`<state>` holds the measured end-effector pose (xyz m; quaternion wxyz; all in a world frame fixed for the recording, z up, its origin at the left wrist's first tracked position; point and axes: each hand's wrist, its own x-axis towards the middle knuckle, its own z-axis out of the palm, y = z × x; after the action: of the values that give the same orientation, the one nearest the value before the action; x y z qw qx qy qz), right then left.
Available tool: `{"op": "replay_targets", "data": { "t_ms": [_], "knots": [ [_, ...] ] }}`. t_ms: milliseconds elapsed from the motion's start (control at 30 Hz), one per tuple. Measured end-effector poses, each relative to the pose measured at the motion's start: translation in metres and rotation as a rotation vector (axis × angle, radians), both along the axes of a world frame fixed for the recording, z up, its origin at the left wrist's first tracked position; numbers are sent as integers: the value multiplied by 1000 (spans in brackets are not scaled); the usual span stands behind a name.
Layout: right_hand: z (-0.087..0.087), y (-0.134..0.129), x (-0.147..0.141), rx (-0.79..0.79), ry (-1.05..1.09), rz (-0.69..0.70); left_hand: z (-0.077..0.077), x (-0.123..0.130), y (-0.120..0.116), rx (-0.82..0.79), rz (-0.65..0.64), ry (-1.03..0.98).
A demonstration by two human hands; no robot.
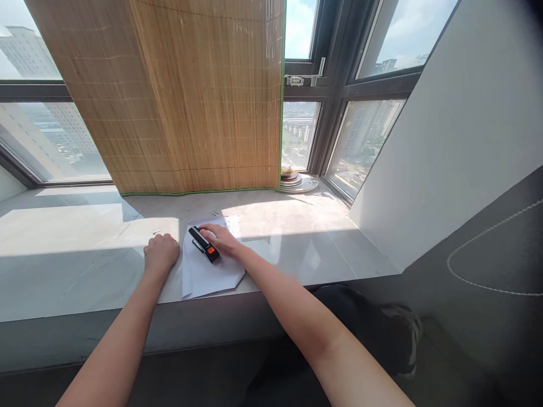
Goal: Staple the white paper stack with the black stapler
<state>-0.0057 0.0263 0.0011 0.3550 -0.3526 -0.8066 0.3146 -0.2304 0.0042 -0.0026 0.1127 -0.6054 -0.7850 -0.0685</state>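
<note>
**Our right hand has a black stapler over white paper**

Our right hand is partly closed, thumb and fingers bent onto the far end of the stapler. The stapler lies slantwise above the sheets, its orange patch toward us; we cannot tell how firmly we grip it. Our left hand is folded into a loose fist on the sill, just left of the paper; we cannot see whether anything is inside it.

The paper lies near the sill's front edge, with one front corner cut off or folded under. Our right hand and forearm cover part of its right side. Tiny pale scraps lie just beyond its far edge.

Farther back, a bamboo blind with green edging hangs down to the sill and blocks our view of much of the window. Beside its lower right corner we see a stack of plates, its left side cut off by the blind. Dark window frames meet in the corner behind, with a pale latch on one and tall buildings outside. A white wall closes off the right, where a beaded cord hangs in a loop. Below the sill we glimpse a dark-clothed leg.
</note>
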Motion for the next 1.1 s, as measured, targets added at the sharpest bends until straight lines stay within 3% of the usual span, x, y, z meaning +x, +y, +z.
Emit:
{"op": "replay_targets", "data": {
  "t_ms": [67, 167, 267, 533, 667, 733, 833, 933, 1000, 1100],
  "knots": [
    [-5, -12, -6, 28, -81, 33, -2, -1, 0, 11, -1, 2],
    [-10, -23, -16, 12, -198, -96, -3, -3, 0, 27, -1, -5],
    [-10, -27, -8, 6, -224, -183, -3, -4, 0, 38, -7, -17],
    [-9, -40, 100, -3, -176, -245, -9, -10, 3, 69, -6, -12],
    [-8, -43, 122, -37, -169, -291, -6, -8, 4, 149, -65, -66],
    [-8, -42, 122, -33, -158, -309, -3, 8, 2, 210, -178, -166],
    [-8, -39, 117, -4, -109, -333, 0, 52, -3, 265, -505, -355],
    [-2, -34, 122, 35, 24, -399, -2, 99, -10, 150, -832, -463],
    [7, -32, 138, 30, 125, -439, -6, 120, -14, 53, -898, -409],
    [18, -32, 178, -29, 166, -399, -10, 138, -14, -19, -800, -280]
  ]
}}
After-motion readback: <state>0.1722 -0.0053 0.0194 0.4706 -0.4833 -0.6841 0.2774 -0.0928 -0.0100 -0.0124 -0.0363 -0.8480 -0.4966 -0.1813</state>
